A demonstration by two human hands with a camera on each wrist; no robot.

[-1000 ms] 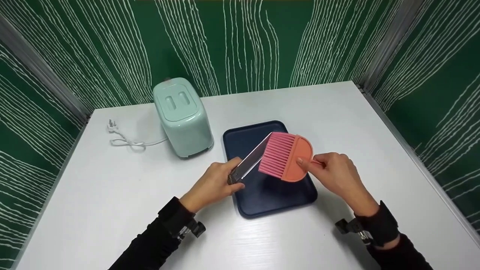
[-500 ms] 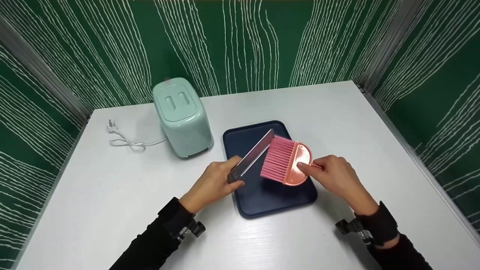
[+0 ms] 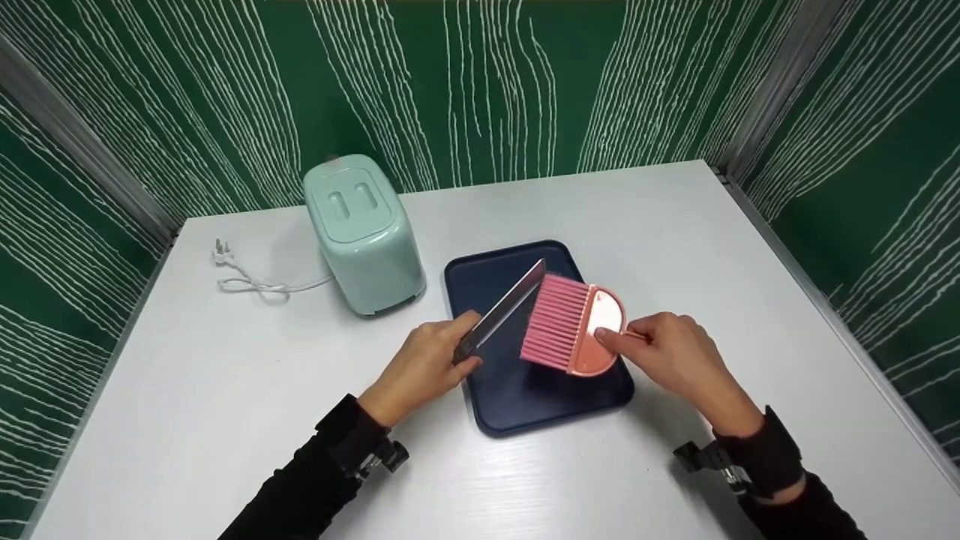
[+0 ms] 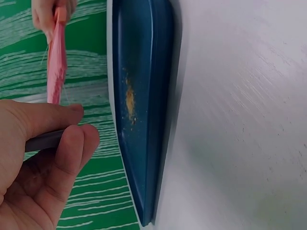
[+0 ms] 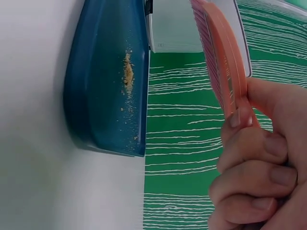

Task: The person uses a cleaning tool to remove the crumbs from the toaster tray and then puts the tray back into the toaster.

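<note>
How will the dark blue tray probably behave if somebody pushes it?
The tray would likely slide rather than tip, being wide and low. Its straight raised side suggests stiffness. The scattered crumbs inside may shift.

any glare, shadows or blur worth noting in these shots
Head view: white glare on the brush, softer sheen on the table in front of the tray, a shadow beside the right wristband; left wrist view: brush looks soft, table unevenly lit; right wrist view: a soft shadow along the tray's edge.
</note>
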